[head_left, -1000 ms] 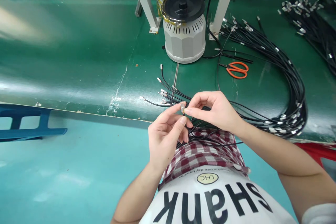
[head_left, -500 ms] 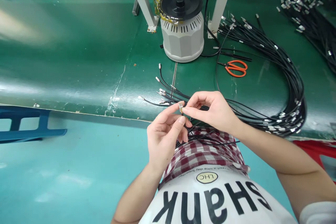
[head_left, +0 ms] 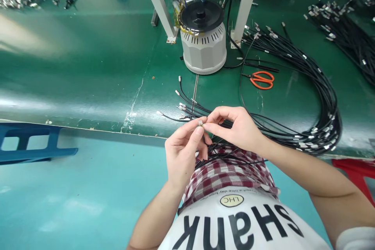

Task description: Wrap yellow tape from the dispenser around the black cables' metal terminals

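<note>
A small pale connector (head_left: 200, 123) on a black cable end sits between my fingertips, just off the table's front edge. My left hand (head_left: 186, 142) is closed on it, thumb and forefinger pinching from the left. From the right, my right hand (head_left: 234, 125) pinches at the same connector, its thumb and forefinger pressed together. Black cables (head_left: 227, 158) run below my hands across my checked lap. Beyond my fingertips several cable ends with white connectors (head_left: 182, 105) fan out on the green table (head_left: 111, 82).
A thick loop of black cables (head_left: 328, 97) curves along the right side. Orange-handled scissors (head_left: 262, 80) lie near it. A white round tape dispenser (head_left: 204, 52) stands between white metal legs (head_left: 159, 4). A blue stool (head_left: 35, 142) is at the left, a red one (head_left: 356, 172) at the right.
My left thumb has moved up onto the connector, which now sits lower between the fingertips of both hands. The view has tilted slightly, so the table things appear lower.
</note>
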`<state>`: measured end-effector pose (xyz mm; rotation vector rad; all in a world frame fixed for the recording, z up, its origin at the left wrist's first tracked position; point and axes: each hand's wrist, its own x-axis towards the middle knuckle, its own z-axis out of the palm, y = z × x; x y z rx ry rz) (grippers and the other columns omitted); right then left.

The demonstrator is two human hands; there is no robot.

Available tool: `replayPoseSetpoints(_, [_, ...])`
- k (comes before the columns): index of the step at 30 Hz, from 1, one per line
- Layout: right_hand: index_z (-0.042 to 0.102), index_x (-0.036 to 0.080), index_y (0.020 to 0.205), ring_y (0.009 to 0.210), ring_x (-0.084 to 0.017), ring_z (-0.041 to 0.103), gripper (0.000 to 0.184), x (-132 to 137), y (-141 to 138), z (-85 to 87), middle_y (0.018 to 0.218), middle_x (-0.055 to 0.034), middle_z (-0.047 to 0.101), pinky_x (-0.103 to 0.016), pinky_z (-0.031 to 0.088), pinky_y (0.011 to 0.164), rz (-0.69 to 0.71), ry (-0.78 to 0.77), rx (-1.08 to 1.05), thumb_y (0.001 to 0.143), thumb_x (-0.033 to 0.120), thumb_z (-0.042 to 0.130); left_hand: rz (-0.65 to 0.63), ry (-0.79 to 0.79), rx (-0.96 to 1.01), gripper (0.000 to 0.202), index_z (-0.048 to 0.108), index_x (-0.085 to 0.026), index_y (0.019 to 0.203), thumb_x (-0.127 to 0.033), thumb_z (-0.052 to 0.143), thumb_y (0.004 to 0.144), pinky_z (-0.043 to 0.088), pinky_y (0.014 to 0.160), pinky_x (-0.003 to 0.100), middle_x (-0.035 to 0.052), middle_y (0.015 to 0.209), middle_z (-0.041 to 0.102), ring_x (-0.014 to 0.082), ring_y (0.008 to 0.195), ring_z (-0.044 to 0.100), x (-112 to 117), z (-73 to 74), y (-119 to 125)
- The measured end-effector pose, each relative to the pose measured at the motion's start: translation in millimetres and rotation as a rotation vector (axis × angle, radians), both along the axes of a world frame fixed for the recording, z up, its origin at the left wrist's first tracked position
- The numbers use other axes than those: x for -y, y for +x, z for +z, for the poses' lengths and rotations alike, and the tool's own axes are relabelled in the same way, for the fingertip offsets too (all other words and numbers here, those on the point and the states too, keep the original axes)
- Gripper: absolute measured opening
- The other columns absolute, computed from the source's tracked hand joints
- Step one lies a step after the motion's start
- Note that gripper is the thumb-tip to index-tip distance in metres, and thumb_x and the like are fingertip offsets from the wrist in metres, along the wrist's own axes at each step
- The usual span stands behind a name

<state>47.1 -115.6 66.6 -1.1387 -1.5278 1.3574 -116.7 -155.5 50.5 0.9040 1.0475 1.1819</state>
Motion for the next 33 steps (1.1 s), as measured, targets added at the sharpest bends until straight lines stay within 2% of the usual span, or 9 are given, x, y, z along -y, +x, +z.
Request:
replayPoseSetpoints(4, [0.074, 0.014, 0.088, 0.075, -0.011, 0.064, 0.014, -0.2, 3.6, 0.9, 0.081, -0.0016, 0.072, -0.025, 0.050, 0.074, 0.015, 0.015, 0.030, 0.088, 0.027, 0.067, 0.005, -0.015, -0.003, 0.025, 0.070, -0.017, 0.116, -0.027, 0.063, 0.093, 0.041, 0.035, 0.020, 0.0001, 0.067, 0.064, 0.0071, 0.038, 0.052, -0.6, 0.8, -0.6])
replayPoseSetpoints(7, [0.074, 0.014, 0.088, 0.076, -0.011, 0.064, 0.014, 0.0, 5.2, 0.7, 0.082, -0.0019, 0.073, -0.024, 0.050, 0.074, 0.021, 0.021, 0.032, 0.088, 0.026, 0.066, 0.001, -0.041, 0.006, 0.026, 0.064, -0.018, 0.114, -0.025, 0.069, 0.089, 0.040, 0.036, 0.018, -0.0013, 0.066, 0.065, 0.0063, 0.038, 0.051, -1.4, -0.1, -1.2])
replayPoseSetpoints(10, [0.075, 0.014, 0.087, 0.074, -0.011, 0.064, 0.013, -0.5, 5.1, 0.0, 0.082, -0.0019, 0.073, -0.024, 0.050, 0.072, 0.027, 0.032, 0.034, 0.087, 0.024, 0.067, -0.006, -0.086, 0.031, 0.024, 0.059, -0.019, 0.098, -0.020, 0.077, 0.082, 0.040, 0.037, 0.017, -0.0023, 0.067, 0.067, 0.0056, 0.038, 0.050, -3.0, -1.6, -2.5])
replayPoseSetpoints(14, [0.076, 0.014, 0.087, 0.072, -0.011, 0.064, 0.014, -4.1, 4.4, -2.4, 0.079, -0.0016, 0.073, -0.023, 0.050, 0.070, 0.033, 0.002, 0.013, 0.087, 0.025, 0.068, -0.033, -0.155, 0.071, 0.020, 0.057, -0.016, 0.081, -0.019, 0.076, 0.082, 0.038, 0.037, 0.016, -0.0003, 0.065, 0.067, 0.0054, 0.038, 0.050, -4.8, -2.1, -5.1])
replayPoseSetpoints(21, [0.077, 0.012, 0.087, 0.077, -0.012, 0.068, 0.019, -11.4, 2.9, -8.9, 0.084, -0.0028, 0.077, -0.023, 0.052, 0.072, 0.083, -0.171, -0.133, 0.083, 0.031, 0.074, -0.075, -0.190, 0.188, 0.018, 0.060, -0.014, 0.079, -0.022, 0.076, 0.082, 0.039, 0.038, 0.016, 0.0027, 0.067, 0.070, 0.0065, 0.038, 0.053, -5.5, -5.3, -7.0])
replayPoseSetpoints(33, [0.077, 0.013, 0.087, 0.077, -0.013, 0.067, 0.020, -13.4, -1.4, -13.0, 0.084, -0.0032, 0.075, -0.024, 0.051, 0.071, 0.109, -0.169, -0.185, 0.082, 0.032, 0.074, -0.084, -0.203, 0.201, 0.015, 0.062, -0.014, 0.083, -0.025, 0.072, 0.087, 0.037, 0.041, 0.016, 0.0053, 0.075, 0.074, 0.0063, 0.040, 0.056, -3.0, -7.8, -7.4])
